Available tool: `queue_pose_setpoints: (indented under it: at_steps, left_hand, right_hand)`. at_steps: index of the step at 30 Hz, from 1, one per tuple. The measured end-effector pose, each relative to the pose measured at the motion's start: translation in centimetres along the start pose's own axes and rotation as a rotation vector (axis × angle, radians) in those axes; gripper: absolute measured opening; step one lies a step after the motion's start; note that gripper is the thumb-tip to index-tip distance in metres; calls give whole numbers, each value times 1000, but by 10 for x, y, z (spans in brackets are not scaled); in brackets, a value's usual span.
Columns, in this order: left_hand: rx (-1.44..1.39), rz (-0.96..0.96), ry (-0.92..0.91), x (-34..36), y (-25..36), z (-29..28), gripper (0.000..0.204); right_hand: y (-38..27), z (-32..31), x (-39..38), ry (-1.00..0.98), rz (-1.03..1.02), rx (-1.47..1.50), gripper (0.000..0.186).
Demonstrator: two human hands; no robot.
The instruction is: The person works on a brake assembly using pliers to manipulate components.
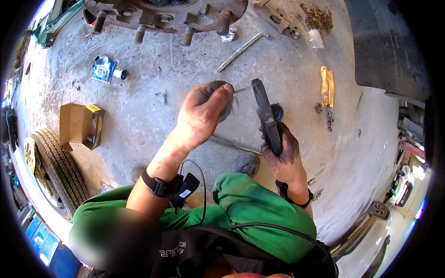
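Standing nearby, I saw the right grip [286, 150] wrapped round the lower end of a long dark part [263, 104], its upper end bare, seemingly so the left could reach it. The left grip [204, 109] was narrow, pinching a thin rod [243, 89] whose tip met, or almost met, that bare end; I couldn't tell which. Holding both above the floor [153, 92] probably gave a good view. Beyond the grips lay an angled bar [242, 53]; farther off, a studded hub [157, 24]; well left, an open box [73, 123].
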State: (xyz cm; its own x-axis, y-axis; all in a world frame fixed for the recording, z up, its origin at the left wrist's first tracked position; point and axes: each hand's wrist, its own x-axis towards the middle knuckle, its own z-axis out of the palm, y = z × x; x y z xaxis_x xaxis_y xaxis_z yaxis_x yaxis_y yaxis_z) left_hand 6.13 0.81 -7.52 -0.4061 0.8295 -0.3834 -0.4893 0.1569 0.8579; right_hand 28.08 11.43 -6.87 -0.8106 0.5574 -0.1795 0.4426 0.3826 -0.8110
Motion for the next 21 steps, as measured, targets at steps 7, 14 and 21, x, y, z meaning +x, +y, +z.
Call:
queue_pose_setpoints:
  at_steps: [7,14,21]
  left_hand:
    - [14,-19,-35,5,-4,-5,36]
    - [-4,21,6,6,-6,2,37]
    - [42,-5,7,7,-7,-1,35]
  right_hand:
    - [1,2,0,-10,-2,148,45]
    - [3,2,0,-43,-7,161,44]
    - [4,-1,0,-61,-7,48,37]
